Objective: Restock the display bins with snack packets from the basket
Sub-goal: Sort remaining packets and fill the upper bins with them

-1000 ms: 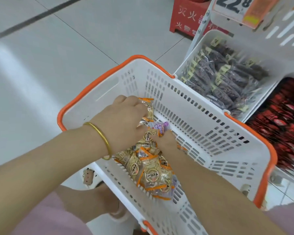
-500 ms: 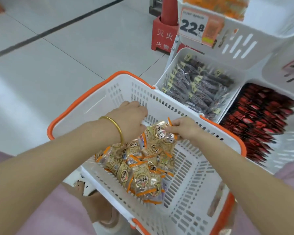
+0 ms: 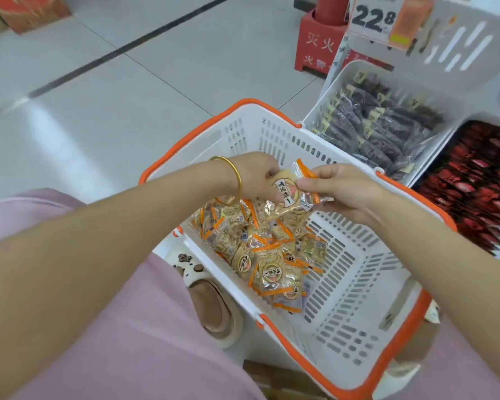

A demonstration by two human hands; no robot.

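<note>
A small bunch of snack packets [image 3: 290, 197], clear wrappers with orange edges and a round label, is held up over the basket [image 3: 355, 368], above its far half and off its bottom. The left hand [image 3: 254, 177] grips the bunch from the left, fingers curled under it and thumb pressed on the top packet's label. The right hand [image 3: 344, 192] pinches the right side, fingers bent round the wrapper edges. A gold bangle [image 3: 233, 172] sits on the left wrist.

Below the hands a pile [image 3: 261, 255] of the same packets lies in the basket against its left wall, spreading toward the middle. The basket is white, slotted, with an orange rim.

Just beyond its far-right edge stands a white display bin [image 3: 326, 93] filled with dark packets [image 3: 381, 125]. Beside that, further right, is a second bin [image 3: 485, 116] with red packets [image 3: 479, 183]. Above them an upper bin [image 3: 462, 53] carries a price tag [image 3: 373, 17] reading 22.8. A red stand [image 3: 315, 44] with white characters sits on the tiled floor [image 3: 98, 96] behind the bins.

Near the basket's left wall a foot in a pale slipper [image 3: 191, 272] shows, next to pink clothing [image 3: 113, 327]
</note>
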